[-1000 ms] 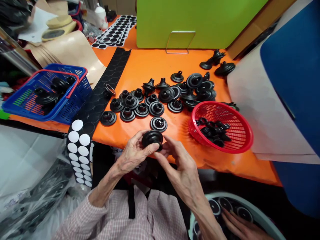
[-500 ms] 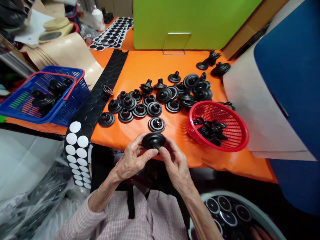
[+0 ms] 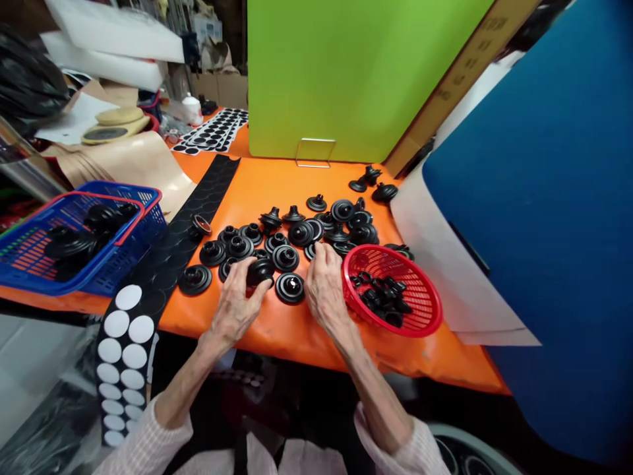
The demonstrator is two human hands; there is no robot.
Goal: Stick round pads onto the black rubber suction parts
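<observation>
A round black part (image 3: pixel 260 271) is between the thumb and fingers of my left hand (image 3: pixel 236 300), above the orange table (image 3: pixel 232 336). My right hand (image 3: pixel 326 287) reaches over the table beside the red basket, its fingers bent down at a black disc part whose far edge shows; its fingertips are partly hidden. Between my hands lies a black disc part (image 3: pixel 290 288) with a shiny centre. Several similar black parts (image 3: pixel 240 247) with raised stems stand behind my hands. The red basket (image 3: pixel 430 300) holds small black pieces (image 3: pixel 386 297).
A blue basket (image 3: pixel 143 231) with black parts stands at the left, beside a black strip (image 3: pixel 198 204) with white circles (image 3: pixel 141 328) hanging over the edge. A green board (image 3: pixel 336 72) rises behind; a blue sheet (image 3: pixel 534 218) stands at the right.
My hands have moved apart and forward over the table. My left hand keeps the black part, while my right hand has let go and moved to the parts near the red basket. The view has shifted.
</observation>
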